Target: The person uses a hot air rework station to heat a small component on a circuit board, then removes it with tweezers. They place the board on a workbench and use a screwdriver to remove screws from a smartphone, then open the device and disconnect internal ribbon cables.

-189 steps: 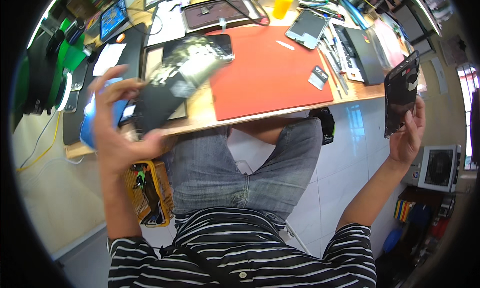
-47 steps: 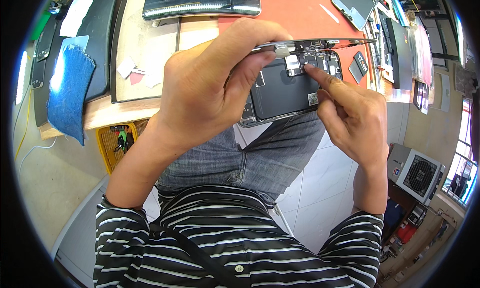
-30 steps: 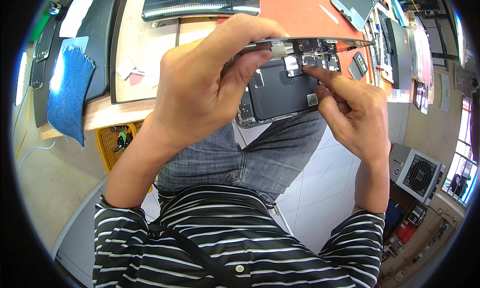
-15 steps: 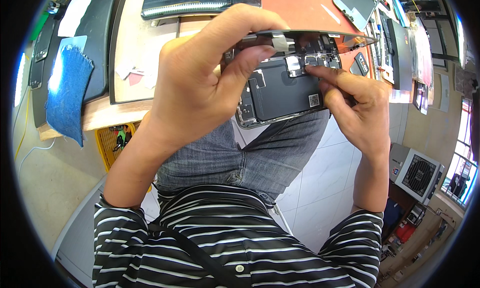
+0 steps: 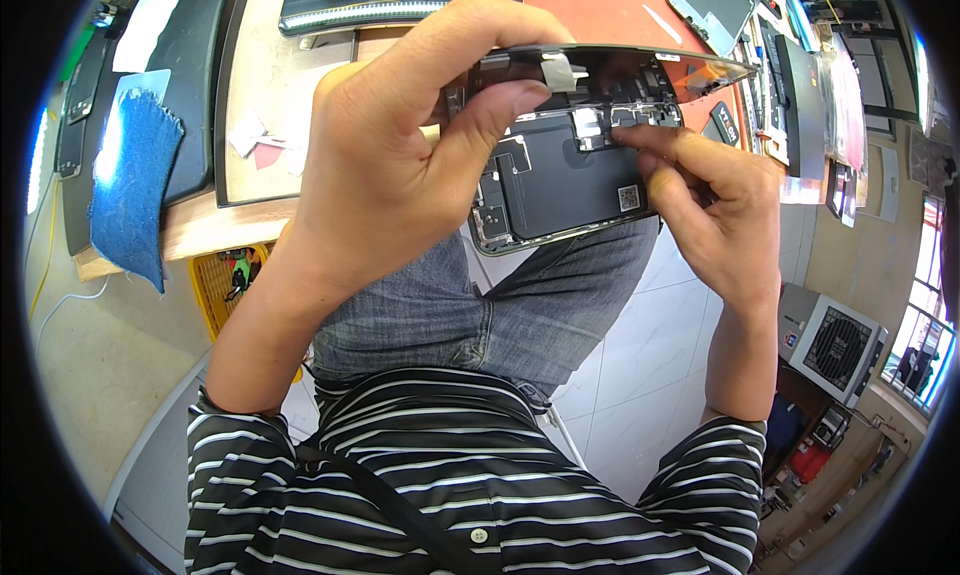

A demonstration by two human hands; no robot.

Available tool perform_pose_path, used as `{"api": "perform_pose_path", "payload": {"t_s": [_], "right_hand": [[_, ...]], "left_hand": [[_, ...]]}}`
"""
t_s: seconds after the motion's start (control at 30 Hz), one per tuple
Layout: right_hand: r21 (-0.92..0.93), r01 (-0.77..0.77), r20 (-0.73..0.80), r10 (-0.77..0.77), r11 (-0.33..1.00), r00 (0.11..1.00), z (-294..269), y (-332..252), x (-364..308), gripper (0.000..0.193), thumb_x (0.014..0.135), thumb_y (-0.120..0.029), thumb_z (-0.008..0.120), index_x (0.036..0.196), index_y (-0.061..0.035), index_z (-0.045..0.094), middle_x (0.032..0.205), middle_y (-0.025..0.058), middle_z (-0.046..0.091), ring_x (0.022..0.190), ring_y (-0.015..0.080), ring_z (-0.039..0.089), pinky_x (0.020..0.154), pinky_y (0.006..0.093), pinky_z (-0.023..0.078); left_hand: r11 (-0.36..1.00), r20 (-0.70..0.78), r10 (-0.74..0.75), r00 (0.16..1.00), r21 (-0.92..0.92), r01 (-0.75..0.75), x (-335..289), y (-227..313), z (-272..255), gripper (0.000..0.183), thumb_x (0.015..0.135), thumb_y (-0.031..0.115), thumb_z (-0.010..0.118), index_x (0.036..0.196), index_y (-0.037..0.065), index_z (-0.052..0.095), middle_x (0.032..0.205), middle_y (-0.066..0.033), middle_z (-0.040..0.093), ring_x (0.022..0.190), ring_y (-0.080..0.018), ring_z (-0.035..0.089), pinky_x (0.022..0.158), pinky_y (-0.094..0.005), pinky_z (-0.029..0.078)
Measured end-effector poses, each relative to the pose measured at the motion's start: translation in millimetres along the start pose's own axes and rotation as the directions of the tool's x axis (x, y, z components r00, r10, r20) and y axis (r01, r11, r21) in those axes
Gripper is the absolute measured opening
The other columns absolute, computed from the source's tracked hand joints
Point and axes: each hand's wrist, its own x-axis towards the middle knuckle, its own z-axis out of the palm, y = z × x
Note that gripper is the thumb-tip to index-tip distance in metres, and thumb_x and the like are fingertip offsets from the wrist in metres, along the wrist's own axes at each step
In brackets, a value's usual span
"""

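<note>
An opened smartphone (image 5: 570, 180) is held up above my lap. Its black battery, silver metal plates and circuit parts lie bare. The lifted screen panel (image 5: 615, 73) stands tilted over the far side of the body, its inner face toward me. My left hand (image 5: 380, 150) is closed on the panel's left end, pinching it between thumb and fingers. With the index fingertip, my right hand (image 5: 725, 200) presses among the small parts beside a silver plate, while its thumb lies near the right edge of the body. What lies under that fingertip is hidden.
A wooden workbench (image 5: 195, 233) stretches across the far side, with an orange-red mat (image 5: 590, 13) on it. A blue denim cloth (image 5: 135, 190) hangs over its left edge. Another phone part (image 5: 712, 13) and tools lie at far right. Below sits a yellow basket (image 5: 205, 290).
The screen panel has tipped slightly farther up and back, and my left hand has risen a little with it. My right index finger stays at the same spot on the phone.
</note>
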Motion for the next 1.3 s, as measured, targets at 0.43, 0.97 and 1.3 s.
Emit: {"api": "perform_pose_path", "payload": {"t_s": [0.43,0.97,1.3], "right_hand": [[-0.079,0.126,-0.037,-0.129,0.989,0.991,-3,-2,-5,0.034,0.087,0.009,0.060,0.114,0.0013,0.079,0.069,0.0035,0.065,0.057,0.0051,0.053,0.053,0.0225,0.042],[-0.146,0.120,-0.008,-0.123,0.982,0.992,0,-3,-8,0.038,0.083,0.009,0.061,0.116,0.0005,0.079,0.064,0.0054,0.056,0.054,0.0063,0.045,0.051,0.0250,0.036],[-0.186,0.099,0.041,-0.093,0.978,0.995,0,-5,-6,0.037,0.082,0.003,0.065,0.116,0.0004,0.078,0.064,0.0079,0.061,0.052,0.0103,0.054,0.053,0.0273,0.043]], "left_hand": [[0.990,0.037,-0.034,0.999,0.139,0.028,-1,10,-1,0.026,0.096,-0.002,0.072,0.121,-0.001,0.068,0.111,-0.0067,0.074,0.092,-0.0075,0.070,0.075,-0.0200,0.056],[0.981,0.040,0.031,0.999,0.189,-0.038,-3,8,1,0.024,0.096,-0.002,0.072,0.120,-0.001,0.070,0.104,-0.0072,0.076,0.092,-0.0111,0.073,0.079,-0.0240,0.060],[0.987,0.065,-0.035,0.997,0.161,0.024,-3,9,1,0.024,0.096,-0.003,0.071,0.120,-0.001,0.069,0.107,-0.0081,0.075,0.095,-0.0114,0.073,0.081,-0.0242,0.059]]}}
